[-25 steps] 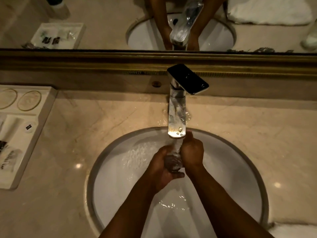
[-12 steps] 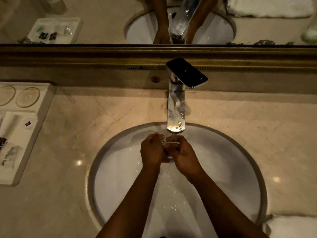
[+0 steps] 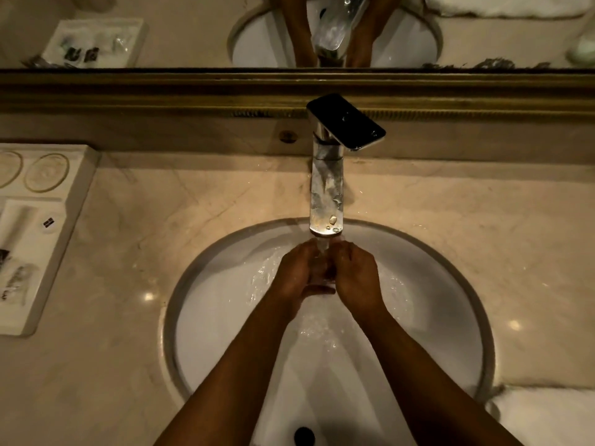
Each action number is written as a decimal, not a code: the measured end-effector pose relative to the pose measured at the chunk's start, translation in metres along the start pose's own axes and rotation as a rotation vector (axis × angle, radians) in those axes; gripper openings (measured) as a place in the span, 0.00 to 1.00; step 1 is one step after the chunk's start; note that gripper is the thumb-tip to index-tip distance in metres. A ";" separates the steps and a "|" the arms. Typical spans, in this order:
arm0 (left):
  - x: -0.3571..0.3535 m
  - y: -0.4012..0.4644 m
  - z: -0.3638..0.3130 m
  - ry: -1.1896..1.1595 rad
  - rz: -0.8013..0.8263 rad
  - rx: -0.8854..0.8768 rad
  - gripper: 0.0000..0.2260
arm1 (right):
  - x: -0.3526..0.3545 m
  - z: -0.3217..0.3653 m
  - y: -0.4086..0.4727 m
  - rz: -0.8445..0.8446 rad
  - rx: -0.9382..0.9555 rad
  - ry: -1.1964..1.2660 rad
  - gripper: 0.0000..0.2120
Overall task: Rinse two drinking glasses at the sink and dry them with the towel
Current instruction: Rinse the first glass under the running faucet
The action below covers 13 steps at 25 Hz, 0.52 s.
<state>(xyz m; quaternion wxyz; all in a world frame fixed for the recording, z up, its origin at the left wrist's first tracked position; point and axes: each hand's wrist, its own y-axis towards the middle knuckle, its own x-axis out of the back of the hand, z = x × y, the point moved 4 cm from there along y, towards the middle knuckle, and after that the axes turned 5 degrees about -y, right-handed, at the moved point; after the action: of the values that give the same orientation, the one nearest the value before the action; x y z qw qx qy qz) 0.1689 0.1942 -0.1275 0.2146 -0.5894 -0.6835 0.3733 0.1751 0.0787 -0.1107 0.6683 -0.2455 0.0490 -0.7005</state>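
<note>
Both hands at frame centre: left hand point(image 3: 297, 272) and right hand point(image 3: 354, 275) curled around one drinking glass point(image 3: 322, 268), mostly hidden between the palms, directly beneath the faucet point(image 3: 326, 194) in running water. Around them, largest first: marble tabletop point(image 3: 161, 236); round white sink point(image 3: 434, 300); mirror point(image 3: 193, 30) along the top edge; white amenity tray point(image 3: 42, 236) at left; white towel point(image 3: 547, 416) at lower right; dark drain point(image 3: 304, 436) at bottom.
</note>
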 end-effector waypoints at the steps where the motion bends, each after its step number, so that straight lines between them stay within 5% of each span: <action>1: -0.004 -0.003 0.001 0.002 -0.061 -0.093 0.10 | -0.003 0.001 0.002 -0.074 -0.072 0.027 0.17; 3: -0.005 -0.006 0.001 0.014 -0.173 -0.282 0.06 | -0.012 -0.005 0.005 -0.150 -0.376 0.211 0.19; 6: -0.001 -0.007 0.001 0.077 -0.199 -0.440 0.14 | -0.020 -0.016 0.003 -0.052 -0.751 0.483 0.17; 10: -0.002 -0.005 -0.007 -0.039 -0.306 -0.435 0.07 | -0.029 -0.011 -0.004 -0.069 -0.680 0.611 0.18; 13: -0.013 -0.004 -0.021 0.033 -0.199 -0.332 0.03 | -0.028 -0.013 -0.010 -0.134 -0.666 0.815 0.21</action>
<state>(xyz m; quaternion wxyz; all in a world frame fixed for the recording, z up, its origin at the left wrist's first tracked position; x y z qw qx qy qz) 0.1849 0.1866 -0.1093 0.1614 -0.5524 -0.7870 0.2225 0.1603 0.1036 -0.1257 0.4347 -0.1550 0.5089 -0.7266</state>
